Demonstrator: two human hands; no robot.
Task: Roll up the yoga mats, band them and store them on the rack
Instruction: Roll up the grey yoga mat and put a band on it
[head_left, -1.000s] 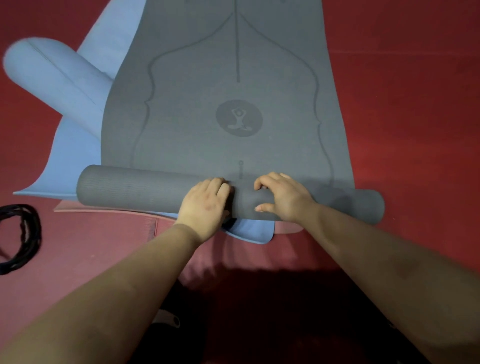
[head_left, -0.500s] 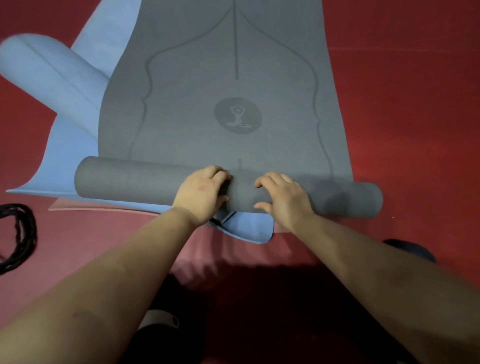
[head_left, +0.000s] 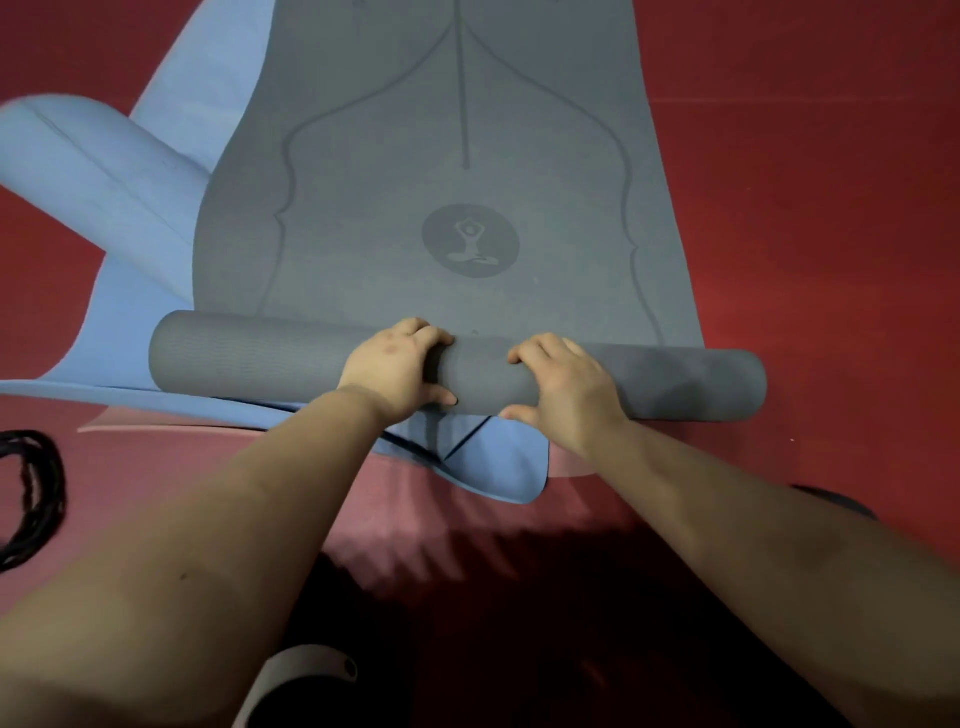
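The red floor (head_left: 810, 156) fills the frame and carries everything else. On it lies the grey mat (head_left: 457, 130), the largest thing here, spread flat away from the person with curved guide lines and a round emblem of a seated figure printed on it. Its near end is wound into a roll (head_left: 249, 353) that lies crosswise, from left of centre to the right edge of the mat. Under the grey mat lies a blue mat (head_left: 171, 140), skewed to the left, with one end curled into a fat roll at the upper left and a near corner poking out below the grey roll. Beneath both, a pink mat (head_left: 363, 499) lies flat on the floor, nearest the person.

Both bare forearms reach in from the bottom. The left hand (head_left: 389, 364) sits on the middle of the grey roll, its grip curled over the top with the thumb tucked against the near side. The right hand (head_left: 563, 384) sits just beside it on the roll (a short stretch of grey shows between them), fingers curled over the top and thumb pressed under the near edge.

A coil of black cord or bands (head_left: 36, 499) lies on the floor at the left edge, well apart from the mats.
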